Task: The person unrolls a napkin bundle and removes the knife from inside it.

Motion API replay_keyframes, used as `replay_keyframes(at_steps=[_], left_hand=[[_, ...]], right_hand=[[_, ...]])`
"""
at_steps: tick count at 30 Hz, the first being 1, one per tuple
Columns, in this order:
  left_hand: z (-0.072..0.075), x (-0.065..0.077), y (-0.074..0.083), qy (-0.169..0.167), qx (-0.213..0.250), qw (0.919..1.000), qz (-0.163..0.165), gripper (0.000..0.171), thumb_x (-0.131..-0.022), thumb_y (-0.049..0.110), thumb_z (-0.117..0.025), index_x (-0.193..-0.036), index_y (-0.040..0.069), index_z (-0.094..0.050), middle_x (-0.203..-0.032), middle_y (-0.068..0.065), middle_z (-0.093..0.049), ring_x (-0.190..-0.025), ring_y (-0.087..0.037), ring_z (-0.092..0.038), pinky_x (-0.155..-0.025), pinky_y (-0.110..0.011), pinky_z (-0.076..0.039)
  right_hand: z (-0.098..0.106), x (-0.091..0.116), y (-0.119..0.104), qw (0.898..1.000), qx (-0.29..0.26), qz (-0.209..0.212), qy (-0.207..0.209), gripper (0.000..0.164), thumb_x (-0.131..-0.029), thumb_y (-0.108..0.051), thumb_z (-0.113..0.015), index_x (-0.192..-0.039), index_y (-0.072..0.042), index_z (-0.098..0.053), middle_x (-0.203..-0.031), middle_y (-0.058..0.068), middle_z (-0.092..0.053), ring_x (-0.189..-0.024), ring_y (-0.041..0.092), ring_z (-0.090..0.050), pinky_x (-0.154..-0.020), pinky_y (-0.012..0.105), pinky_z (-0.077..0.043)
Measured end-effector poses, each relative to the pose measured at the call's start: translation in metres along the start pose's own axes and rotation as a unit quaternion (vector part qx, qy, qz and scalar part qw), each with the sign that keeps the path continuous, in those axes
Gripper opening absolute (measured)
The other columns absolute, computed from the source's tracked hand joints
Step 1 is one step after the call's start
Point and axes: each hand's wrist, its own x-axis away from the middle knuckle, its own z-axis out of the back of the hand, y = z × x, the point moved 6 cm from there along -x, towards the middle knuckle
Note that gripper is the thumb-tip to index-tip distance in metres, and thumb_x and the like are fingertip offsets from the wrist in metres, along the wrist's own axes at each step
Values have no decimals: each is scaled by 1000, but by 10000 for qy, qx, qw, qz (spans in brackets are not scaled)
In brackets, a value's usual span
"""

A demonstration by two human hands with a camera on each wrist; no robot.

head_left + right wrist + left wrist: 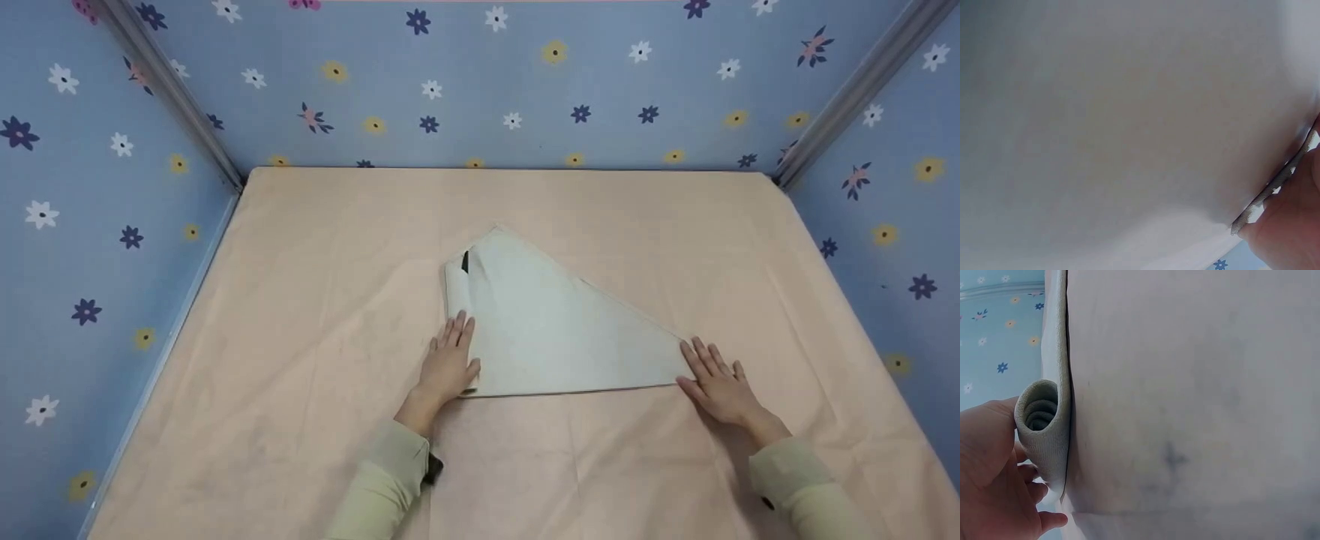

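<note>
A pale greenish-white cloth (555, 322) lies folded into a pointed shape, its left side rolled into a narrow tube (457, 289). My left hand (448, 367) rests along the near part of that roll, fingers extended away from me. Seen from the left wrist, the roll's coiled end (1040, 405) faces the camera beside the palm. At the cloth's narrow right tip, my right hand (720, 390) touches the edge with fingers straight. The right wrist view catches only a strip of cloth edge (1275, 188) by the fingers.
A peach-coloured sheet (337, 247) with light creases covers the table under the cloth. Blue flowered panels (480, 90) stand behind and on both sides, with grey posts (169, 90) at the back corners.
</note>
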Motion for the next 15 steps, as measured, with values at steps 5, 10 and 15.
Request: replay_keyframes(at_steps=[5, 10, 15], left_hand=[[1, 1, -2, 32, 54, 10000, -15, 64, -89, 25, -47, -141, 3, -17, -147, -14, -9, -133, -30, -10, -101, -52, -19], [3, 3, -4, 10, 123, 9999, 29, 65, -89, 25, -47, -141, 4, -16, -147, -14, -8, -133, -29, -9, -101, -52, -18], [5, 6, -6, 39, 189, 9998, 43, 64, -89, 25, -48, -141, 4, -17, -147, -14, -10, -133, -30, -9, -100, -54, -18]], right_hand=[[0, 0, 1, 10000, -7, -1, 13, 65, -94, -41, -34, -141, -2, -13, -145, 21, -4, -130, 41, -2, -95, 63, 4], [0, 0, 1, 10000, 7, 9, 17, 65, -94, -41, -34, -142, -3, -12, -145, 21, -4, -130, 41, -2, -95, 63, 4], [-1, 0, 1, 10000, -7, 70, 15, 64, -94, -40, -34, -142, -4, -12, -145, 21, -4, -130, 41, -2, -95, 64, 4]])
